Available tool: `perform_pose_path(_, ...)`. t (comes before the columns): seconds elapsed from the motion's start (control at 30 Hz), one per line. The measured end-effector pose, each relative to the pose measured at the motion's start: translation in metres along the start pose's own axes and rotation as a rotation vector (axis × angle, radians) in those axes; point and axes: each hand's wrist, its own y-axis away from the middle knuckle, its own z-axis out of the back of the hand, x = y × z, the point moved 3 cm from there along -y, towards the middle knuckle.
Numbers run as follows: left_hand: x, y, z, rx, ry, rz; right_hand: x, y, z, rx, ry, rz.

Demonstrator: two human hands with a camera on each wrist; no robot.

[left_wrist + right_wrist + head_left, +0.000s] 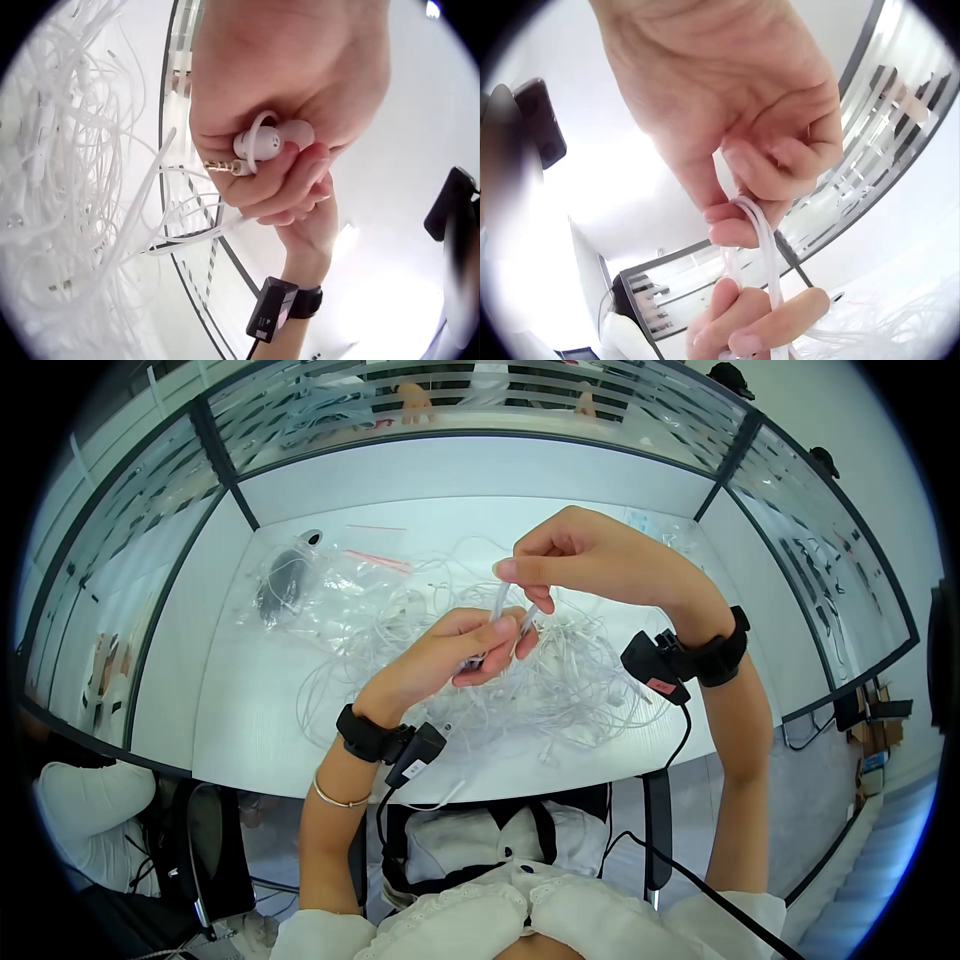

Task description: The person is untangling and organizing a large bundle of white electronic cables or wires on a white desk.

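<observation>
The left hand [440, 652] grips a white earphone set; in the left wrist view its fingers curl round two earbuds [257, 144] and a gold-tipped plug [223, 166]. Just above it, the right hand [600, 560] pinches a looped bundle of white cable [768, 247] between thumb and fingers. The bundle runs down from the right hand into the left. Beneath both hands a large tangle of white earphone cables [590, 690] spreads over the white table [240, 710].
Clear plastic bags [345, 585] lie at the table's back left, with a dark object [284, 586] by them. Low partitions with striped glass [480, 460] surround the table. Another person [95, 810] sits at the left, and a black cable [700, 885] crosses near the right arm.
</observation>
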Motion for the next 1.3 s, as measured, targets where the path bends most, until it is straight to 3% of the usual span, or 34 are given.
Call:
perform_pose_path(0.1,-0.006,-0.002,-0.005,-0.004,-0.086,-0.053,0.009,0.006,0.001,-0.039,0.166,-0.123)
perform_pose_path(0.13,-0.01,-0.001,-0.008,-0.012,-0.082,0.022,0.008,0.006,0.001,-0.081,0.216,-0.107)
perform_pose_path(0.2,-0.004,-0.001,-0.005,0.036,-0.055,0.017,0.01,0.007,-0.005,-0.143,0.157,-0.086)
perform_pose_path(0.3,0.0,0.003,-0.002,0.009,-0.071,0.024,0.005,0.004,-0.004,-0.054,0.062,-0.138)
perform_pose_path(0.4,-0.004,0.002,0.0,-0.01,-0.091,-0.004,0.004,0.005,-0.009,-0.1,-0.162,-0.076)
perform_pose_path(0.47,-0.013,0.004,0.0,-0.153,-0.109,0.07,-0.01,0.007,-0.013,-0.142,-0.391,-0.042)
perform_pose_path(0.53,-0.013,0.006,0.003,-0.183,-0.093,0.008,-0.018,0.01,-0.022,-0.183,-0.582,0.005)
perform_pose_path(0.6,-0.013,0.007,0.006,-0.144,-0.03,-0.002,-0.011,0.014,-0.031,-0.134,-0.612,0.068)
perform_pose_path(0.73,-0.009,0.007,0.008,-0.124,0.038,0.002,-0.012,0.023,-0.042,-0.19,-0.325,0.212)
perform_pose_path(0.77,-0.01,0.007,0.008,-0.131,0.021,0.002,-0.007,0.027,-0.039,-0.214,0.101,0.199)
perform_pose_path(0.87,-0.015,0.006,0.007,-0.188,-0.077,0.016,0.004,0.027,-0.042,-0.456,0.926,0.485)
perform_pose_path(0.9,-0.015,0.006,0.007,-0.186,-0.101,0.008,0.003,0.025,-0.044,-0.467,1.07,0.461)
perform_pose_path(1.1,-0.014,0.005,0.007,-0.173,-0.236,0.013,-0.004,0.021,-0.047,-0.529,1.283,0.419)
perform_pose_path(1.3,-0.01,0.005,0.005,-0.297,-0.403,-0.002,-0.005,0.019,-0.048,-0.374,1.141,0.237)
